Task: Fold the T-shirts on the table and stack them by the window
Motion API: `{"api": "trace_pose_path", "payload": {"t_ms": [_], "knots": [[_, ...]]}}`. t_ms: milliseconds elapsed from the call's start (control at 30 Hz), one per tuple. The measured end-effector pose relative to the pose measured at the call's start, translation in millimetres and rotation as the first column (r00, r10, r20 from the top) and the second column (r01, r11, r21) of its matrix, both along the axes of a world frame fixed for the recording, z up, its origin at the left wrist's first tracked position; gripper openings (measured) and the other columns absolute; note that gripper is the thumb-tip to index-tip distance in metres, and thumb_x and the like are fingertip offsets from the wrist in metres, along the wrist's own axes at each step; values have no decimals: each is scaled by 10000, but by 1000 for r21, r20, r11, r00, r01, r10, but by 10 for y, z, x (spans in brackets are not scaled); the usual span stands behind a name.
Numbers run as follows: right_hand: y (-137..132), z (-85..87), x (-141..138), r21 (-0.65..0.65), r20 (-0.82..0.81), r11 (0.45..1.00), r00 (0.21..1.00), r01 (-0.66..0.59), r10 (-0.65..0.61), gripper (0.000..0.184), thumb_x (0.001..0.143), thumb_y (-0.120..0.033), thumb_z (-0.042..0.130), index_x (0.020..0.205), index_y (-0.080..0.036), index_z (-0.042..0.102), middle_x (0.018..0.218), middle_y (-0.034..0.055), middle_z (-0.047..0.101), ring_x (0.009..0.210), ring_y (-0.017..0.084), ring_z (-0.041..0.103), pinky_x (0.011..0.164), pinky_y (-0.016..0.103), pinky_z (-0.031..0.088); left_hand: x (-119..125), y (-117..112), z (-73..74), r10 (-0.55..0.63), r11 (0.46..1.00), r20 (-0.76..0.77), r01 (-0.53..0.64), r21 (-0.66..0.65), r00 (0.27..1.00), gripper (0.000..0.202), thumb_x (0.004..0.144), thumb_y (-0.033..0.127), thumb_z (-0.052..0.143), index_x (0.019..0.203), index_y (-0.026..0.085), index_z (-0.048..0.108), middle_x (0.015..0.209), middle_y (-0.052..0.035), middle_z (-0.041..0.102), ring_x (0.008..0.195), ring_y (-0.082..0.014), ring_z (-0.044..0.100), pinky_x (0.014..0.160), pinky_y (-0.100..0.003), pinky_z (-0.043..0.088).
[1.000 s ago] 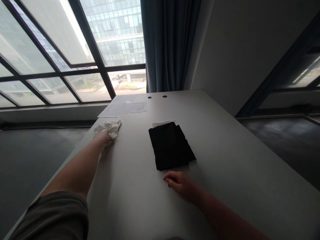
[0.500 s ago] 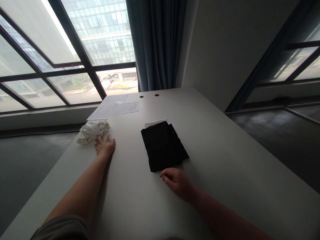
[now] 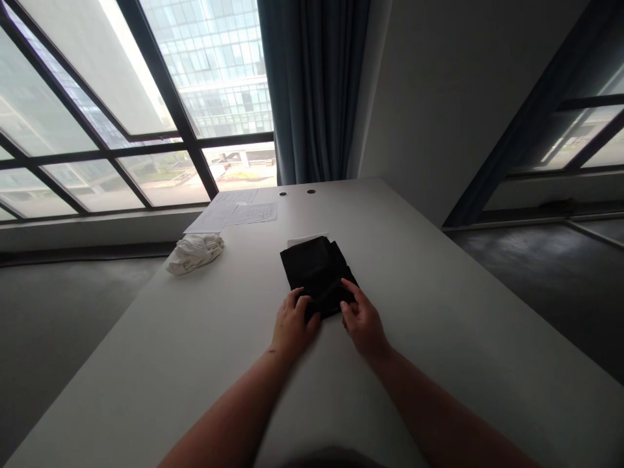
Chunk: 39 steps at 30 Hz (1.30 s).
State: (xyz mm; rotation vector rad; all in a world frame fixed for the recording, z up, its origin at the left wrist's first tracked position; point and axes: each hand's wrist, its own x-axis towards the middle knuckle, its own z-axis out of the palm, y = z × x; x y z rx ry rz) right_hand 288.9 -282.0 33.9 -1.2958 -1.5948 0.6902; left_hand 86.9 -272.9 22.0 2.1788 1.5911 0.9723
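A folded black cloth [image 3: 312, 263] lies flat in the middle of the white table [image 3: 234, 370], its garment kind not clear. My left hand [image 3: 295, 322] grips its near left edge, fingertips on top and thumb at the edge. At the near right corner, my right hand [image 3: 363, 322] has its fingers closed on the fabric, the index finger lying over the top. From under the cloth's far edge pokes a thin white folded piece [image 3: 307, 239]; whether it is fabric or paper I cannot tell.
A crumpled white cloth [image 3: 196, 252] rests by the table's left edge. Behind it lie several sheets of paper [image 3: 251, 213] with writing. Two round cable holes [image 3: 311, 192] are set in the far end. Beyond stand a blue curtain [image 3: 314, 91] and windows.
My left hand has left the crumpled white cloth and moved right onto the black cloth. My right hand has moved forward from below the black cloth onto its near right corner.
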Motion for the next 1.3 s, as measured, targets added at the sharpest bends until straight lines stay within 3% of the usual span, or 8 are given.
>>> {"api": "trace_pose_path", "payload": {"t_ms": [233, 500, 633, 733, 867, 1067, 1200, 1300], "knots": [[23, 28, -24, 361, 72, 931, 994, 49, -80, 143, 892, -159, 533, 910, -229, 656, 1114, 104, 664, 1105, 258, 623, 1000, 437, 520, -290, 169, -72, 3, 995, 230, 20, -96, 973, 183, 990, 351, 509, 936, 262, 660, 1248, -63, 678, 1006, -220, 680, 875, -364, 541], [97, -81, -34, 321, 347, 934, 937, -156, 38, 370, 891, -134, 573, 1222, -235, 703, 1319, 116, 625, 1300, 294, 548, 1128, 505, 453, -875, 483, -182, 359, 931, 262, -365, -24, 896, 186, 851, 188, 531, 997, 213, 643, 1246, -157, 632, 1225, -307, 603, 1054, -484, 496], [61, -52, -71, 331, 347, 911, 930, -246, 125, 483, 914, -142, 562, 1382, -245, 623, 1336, 104, 649, 1298, 270, 549, 1136, 489, 450, -909, 456, -70, 17, 997, 169, -29, 71, 986, 577, 781, 155, 602, 1351, 243, 573, 1502, -119, 524, 1382, -286, 523, 1172, -480, 425], [22, -44, -104, 290, 393, 907, 902, -304, 176, 580, 884, -146, 599, 1455, -249, 576, 1354, 100, 650, 1316, 276, 535, 1152, 493, 435, -766, 372, -27, -217, 975, 132, 221, -19, 967, 431, 813, 191, 630, 1236, 265, 658, 1544, -88, 528, 1379, -284, 545, 1179, -464, 418], [3, -71, -128, 224, 440, 928, 880, -299, 178, 560, 869, -179, 658, 1423, -250, 610, 1366, 110, 637, 1327, 300, 523, 1146, 512, 432, -657, 336, -40, -134, 967, 432, 213, -139, 892, 160, 899, 308, 604, 1029, 240, 668, 1428, -80, 647, 1288, -278, 615, 1124, -456, 462], [64, -124, -185, 271, 330, 947, 941, -171, 75, 513, 818, -130, 663, 1320, -232, 646, 1240, 113, 690, 1205, 305, 585, 1063, 500, 471, -673, 372, -122, 155, 924, 792, 197, -328, 591, 462, 850, 578, 679, 1136, 215, 690, 1069, -71, 761, 1063, -300, 697, 946, -443, 553], [114, -127, -229, 284, 225, 957, 974, -58, -8, 306, 783, -85, 602, 1038, -225, 695, 1015, 84, 713, 1038, 288, 622, 949, 441, 492, -859, 497, -158, 321, 945, 754, -139, -297, 574, 449, 870, 466, 655, 1247, 222, 646, 1137, -87, 725, 1128, -307, 678, 975, -455, 546], [111, -122, -194, 266, 120, 964, 992, 3, -37, 205, 829, -141, 585, 995, -224, 673, 989, 78, 688, 980, 264, 630, 889, 391, 505, -1163, 587, -110, 607, 788, 580, -509, -347, 543, 417, 893, 299, 584, 1299, 210, 567, 1146, -104, 683, 1123, -298, 667, 976, -475, 540]]}}
